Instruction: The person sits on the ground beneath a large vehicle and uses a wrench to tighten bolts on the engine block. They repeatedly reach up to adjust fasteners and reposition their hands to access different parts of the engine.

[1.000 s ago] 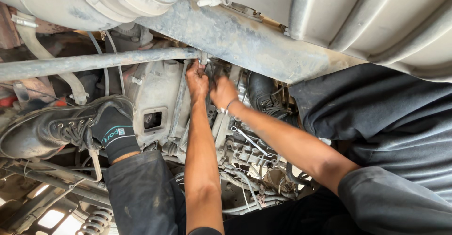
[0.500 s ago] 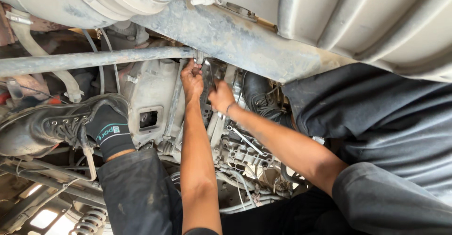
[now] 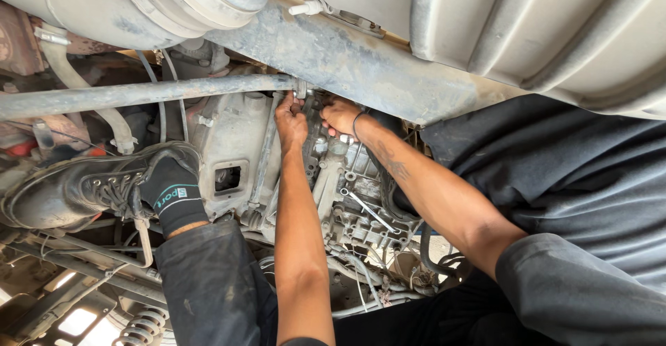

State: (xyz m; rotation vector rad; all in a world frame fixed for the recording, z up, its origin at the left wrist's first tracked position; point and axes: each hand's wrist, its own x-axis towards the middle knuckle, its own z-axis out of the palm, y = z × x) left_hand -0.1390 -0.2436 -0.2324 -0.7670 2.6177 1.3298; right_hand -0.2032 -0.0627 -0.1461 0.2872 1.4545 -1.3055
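Observation:
I lie under a vehicle and look up at its grey gearbox housing point(image 3: 236, 138). My left hand point(image 3: 291, 120) reaches up from the bottom of the view, its fingers curled on a small metal fitting point(image 3: 300, 88) at the end of a long grey rod point(image 3: 139, 95). My right hand point(image 3: 340, 116), with a band on the wrist, comes in from the right and presses on the same spot just beside the left hand. The housing hides what its fingers hold.
A spanner point(image 3: 368, 209) lies on the ribbed casing below the hands. A leg in dark trousers with a black boot point(image 3: 76, 190) is braced at the left. A dusty cross-member point(image 3: 361, 62), a large tank point(image 3: 541, 34), hoses and a coil spring point(image 3: 142, 329) crowd around.
Both hands stay at the fitting; my right hand has crept slightly up toward it. The view has shifted a little with my head.

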